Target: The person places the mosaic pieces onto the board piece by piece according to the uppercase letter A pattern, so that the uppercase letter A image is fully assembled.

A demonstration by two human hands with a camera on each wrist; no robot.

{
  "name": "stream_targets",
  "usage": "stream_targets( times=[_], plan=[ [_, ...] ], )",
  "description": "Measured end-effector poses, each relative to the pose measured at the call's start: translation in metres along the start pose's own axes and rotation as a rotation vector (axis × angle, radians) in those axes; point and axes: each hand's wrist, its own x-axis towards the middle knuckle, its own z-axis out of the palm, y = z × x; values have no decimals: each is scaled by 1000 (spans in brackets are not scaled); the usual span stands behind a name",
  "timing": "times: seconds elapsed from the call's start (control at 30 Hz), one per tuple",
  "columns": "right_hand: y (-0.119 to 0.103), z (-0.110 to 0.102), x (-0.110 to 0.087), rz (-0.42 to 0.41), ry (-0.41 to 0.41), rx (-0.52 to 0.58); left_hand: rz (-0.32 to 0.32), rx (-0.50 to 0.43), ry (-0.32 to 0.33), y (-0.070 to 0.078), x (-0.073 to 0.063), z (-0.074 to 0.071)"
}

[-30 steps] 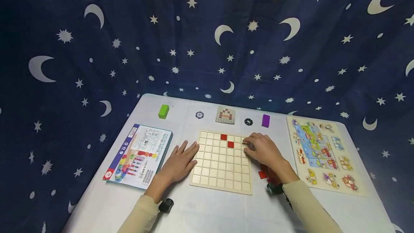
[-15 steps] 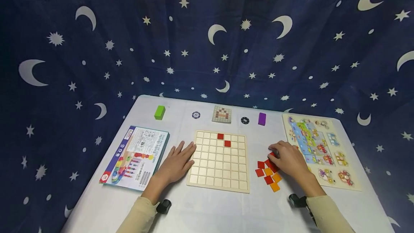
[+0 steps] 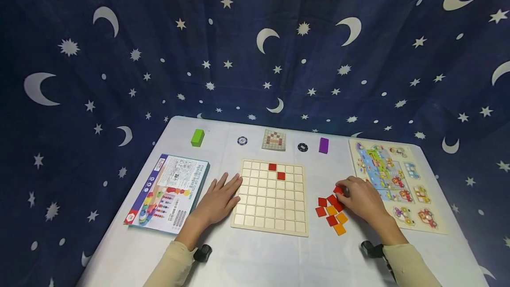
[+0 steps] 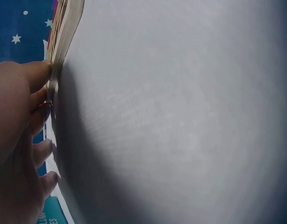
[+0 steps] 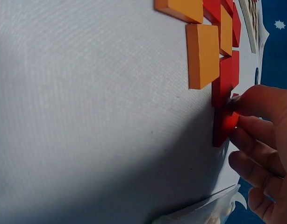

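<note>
My left hand lies flat with spread fingers, its fingertips at the left edge of a pale wooden grid board. In the left wrist view, the thumb rests against the board's side. Two square red tiles sit in cells of the board's top rows. To the right of the board, my right hand pinches a red tile between thumb and forefinger, at the far end of a loose group. That group holds several red tiles and a few orange tiles, flat on the white tablecloth.
A boxed toy lies at the left, a picture puzzle board at the right. Along the back stand a green block, a patterned card, a purple block and two round chips. A starry curtain hangs behind.
My right hand has moved from the board's upper right edge rightward to the loose tiles and now pinches a red one. The left hand stays at the board.
</note>
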Motion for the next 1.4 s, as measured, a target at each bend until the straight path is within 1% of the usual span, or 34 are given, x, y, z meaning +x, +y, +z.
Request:
stream_targets(
  times=[0.07, 0.13, 0.23, 0.33, 0.4, 0.57, 0.77, 1.03, 1.17, 1.27, 1.4],
  plan=[
    [0, 0, 0, -10, 3, -3, 5, 2, 7, 0, 0, 0],
    [1, 1, 1, -16, 8, -6, 24, 2, 34, -2, 0, 2],
    [1, 2, 1, -18, 10, -7, 37, -11, 54, -3, -1, 2],
    [-1, 4, 3, -20, 18, -6, 30, -9, 45, -4, -1, 2],
    [-2, 5, 4, -22, 26, -5, 16, -7, 25, -3, -1, 0],
    [-12, 7, 11, -28, 52, -4, 7, 11, -3, -2, 0, -1],
    [-36, 8, 23, -63, 58, -1, 4, 19, -6, -2, 0, 0],
    [-80, 11, 39, -168, 79, -10, 2, 11, -14, -2, 0, 0],
    [-97, 14, 44, -215, 84, -10, 8, 9, -6, -1, 0, 0],
    [-107, 18, 47, -236, 66, 3, 9, 12, -5, -1, 0, 0],
    [-114, 22, 48, -248, 19, 29, 10, 11, -2, 0, 0, 0]
  ],
)
